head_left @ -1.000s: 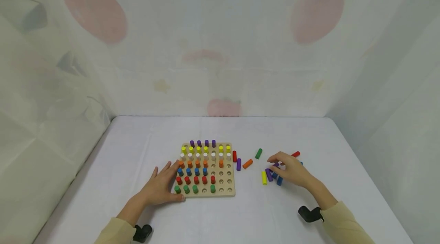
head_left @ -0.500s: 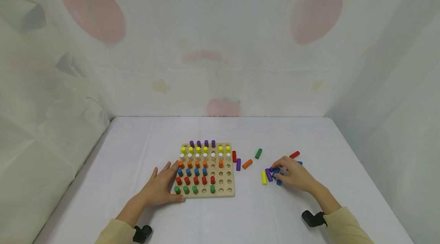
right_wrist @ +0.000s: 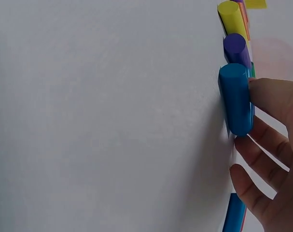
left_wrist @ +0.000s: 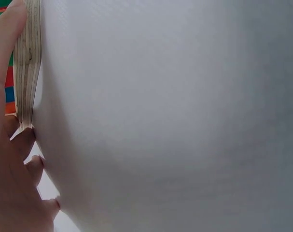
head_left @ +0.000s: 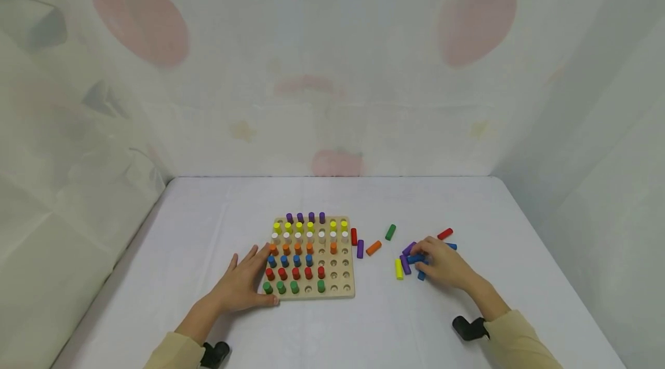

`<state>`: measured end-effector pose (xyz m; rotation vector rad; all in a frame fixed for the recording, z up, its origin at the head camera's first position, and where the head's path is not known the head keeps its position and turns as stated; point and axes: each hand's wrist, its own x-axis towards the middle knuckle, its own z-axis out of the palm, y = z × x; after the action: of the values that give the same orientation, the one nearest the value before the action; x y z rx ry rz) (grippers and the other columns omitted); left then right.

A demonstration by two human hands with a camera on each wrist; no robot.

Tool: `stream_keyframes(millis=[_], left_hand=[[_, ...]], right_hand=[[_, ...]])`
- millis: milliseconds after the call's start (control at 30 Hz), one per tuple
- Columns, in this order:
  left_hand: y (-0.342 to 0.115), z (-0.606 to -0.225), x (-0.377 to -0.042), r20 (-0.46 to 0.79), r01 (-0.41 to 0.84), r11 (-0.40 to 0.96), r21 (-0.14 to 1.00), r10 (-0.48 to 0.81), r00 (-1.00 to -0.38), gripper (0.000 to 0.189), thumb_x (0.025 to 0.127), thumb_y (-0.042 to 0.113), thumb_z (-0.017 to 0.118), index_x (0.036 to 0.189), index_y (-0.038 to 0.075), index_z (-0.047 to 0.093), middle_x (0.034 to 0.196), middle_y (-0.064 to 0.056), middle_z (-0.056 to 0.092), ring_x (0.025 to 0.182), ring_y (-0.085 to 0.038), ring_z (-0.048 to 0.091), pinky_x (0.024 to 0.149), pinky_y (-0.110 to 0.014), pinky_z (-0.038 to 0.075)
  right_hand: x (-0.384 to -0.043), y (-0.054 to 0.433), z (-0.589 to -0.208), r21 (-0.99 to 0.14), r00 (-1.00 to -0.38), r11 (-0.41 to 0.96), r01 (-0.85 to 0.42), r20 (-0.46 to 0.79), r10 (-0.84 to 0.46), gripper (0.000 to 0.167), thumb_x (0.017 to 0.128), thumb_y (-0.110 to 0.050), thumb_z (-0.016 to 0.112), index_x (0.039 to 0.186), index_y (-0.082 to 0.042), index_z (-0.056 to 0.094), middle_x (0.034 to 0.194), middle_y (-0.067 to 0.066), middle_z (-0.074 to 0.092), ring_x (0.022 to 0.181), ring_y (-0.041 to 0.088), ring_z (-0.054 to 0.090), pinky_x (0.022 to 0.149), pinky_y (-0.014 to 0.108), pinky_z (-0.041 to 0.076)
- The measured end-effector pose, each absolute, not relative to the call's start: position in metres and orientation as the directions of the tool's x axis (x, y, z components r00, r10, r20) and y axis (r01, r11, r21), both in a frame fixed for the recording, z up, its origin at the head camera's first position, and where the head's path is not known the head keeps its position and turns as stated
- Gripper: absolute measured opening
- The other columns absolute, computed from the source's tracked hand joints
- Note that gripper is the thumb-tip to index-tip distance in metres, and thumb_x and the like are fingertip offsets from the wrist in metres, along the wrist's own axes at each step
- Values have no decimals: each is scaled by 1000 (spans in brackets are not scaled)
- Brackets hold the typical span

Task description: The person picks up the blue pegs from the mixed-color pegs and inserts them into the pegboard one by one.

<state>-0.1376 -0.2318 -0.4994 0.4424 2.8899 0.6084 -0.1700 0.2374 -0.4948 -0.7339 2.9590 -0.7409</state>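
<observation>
A wooden pegboard (head_left: 344,294) lies left of centre on the table, with rows of coloured pegs standing in it and bare holes toward its right side. My left hand (head_left: 241,282) rests against the board's left edge, fingers spread, thumb at the near left corner. In the left wrist view the thumb (left_wrist: 8,29) touches the board's layered side (left_wrist: 28,63). To the right, my right hand (head_left: 444,265) pinches a blue peg (head_left: 415,259) between thumb and fingers, low over the loose pegs. Another blue peg (right_wrist: 235,99) stands out large in front of the thumb in the right wrist view.
Around the right hand lie purple pegs (head_left: 405,265), a yellow peg (head_left: 399,269), a blue peg (head_left: 452,246) and a red peg (head_left: 445,234). Nearer the board are a green peg (head_left: 391,232), an orange peg (head_left: 373,248), a purple peg (head_left: 360,249) and a red peg (head_left: 354,237).
My right hand has lowered slightly into the loose pegs and its fingers have closed on a blue peg, which has turned to lie sideways. The left hand and the board have stayed put.
</observation>
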Motion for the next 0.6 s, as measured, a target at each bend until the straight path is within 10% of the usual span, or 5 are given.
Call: stream_keyframes(millis=[600], left_hand=[[-232,-498,-137,-91,255,870,422,320,-943,121,55,74,69,148,13,21,149,-10,29,138,-37,18,106,-66,4]], right_hand=[[-176,235,-501,-468,-905,783,-410,103,-412,18,81,-10,69,95,-19,64,88,-8,54,80,6,50,72,22,50]])
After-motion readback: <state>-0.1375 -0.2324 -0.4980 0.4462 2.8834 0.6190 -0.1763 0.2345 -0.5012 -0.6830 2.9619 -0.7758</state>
